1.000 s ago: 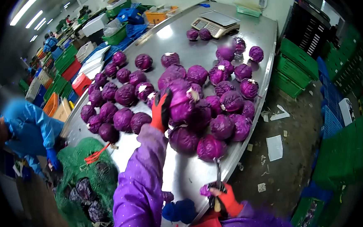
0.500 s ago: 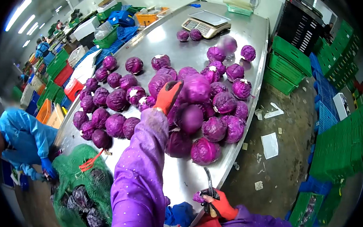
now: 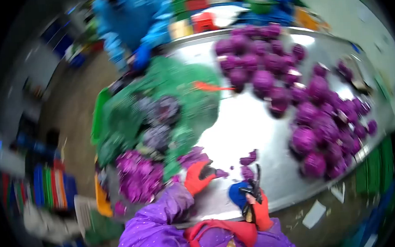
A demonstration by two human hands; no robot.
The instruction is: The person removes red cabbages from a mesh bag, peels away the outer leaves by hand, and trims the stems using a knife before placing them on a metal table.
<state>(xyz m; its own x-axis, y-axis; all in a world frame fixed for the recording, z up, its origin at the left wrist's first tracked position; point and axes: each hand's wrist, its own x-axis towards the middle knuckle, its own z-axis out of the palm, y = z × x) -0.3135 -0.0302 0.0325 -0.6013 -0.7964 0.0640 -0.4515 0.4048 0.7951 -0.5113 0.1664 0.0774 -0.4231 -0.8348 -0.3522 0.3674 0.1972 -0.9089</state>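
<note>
My left hand (image 3: pixel 200 176), in an orange-red glove with dark fingertips, is low over the metal table (image 3: pixel 229 130), its fingers apart and curved. Purple leaf scraps (image 3: pixel 192 157) lie beside it, and a small piece (image 3: pixel 221 172) is at its fingertips; motion blurs the contact. My right hand (image 3: pixel 259 208), gloved alike, is closed around a knife (image 3: pixel 257 176) with its blade pointing up and away. A crumpled blue cloth-like thing (image 3: pixel 238 193) lies against that hand's left side. More cabbage scraps (image 3: pixel 248 170) are just beyond the knife.
Many red cabbages (image 3: pixel 322 129) cover the table's right and far side. At left are a green mesh sack (image 3: pixel 191 101) of darker cabbages (image 3: pixel 157 137) and a heap of purple leaves (image 3: pixel 139 177). A person in blue (image 3: pixel 134 18) stands beyond the sack. Stacked crates (image 3: pixel 258 6) are behind.
My view has swung left. My left hand has left the cabbage pile and come back to the scraps near my body. My right hand still grips the knife; the purple piece beside it has left its grasp.
</note>
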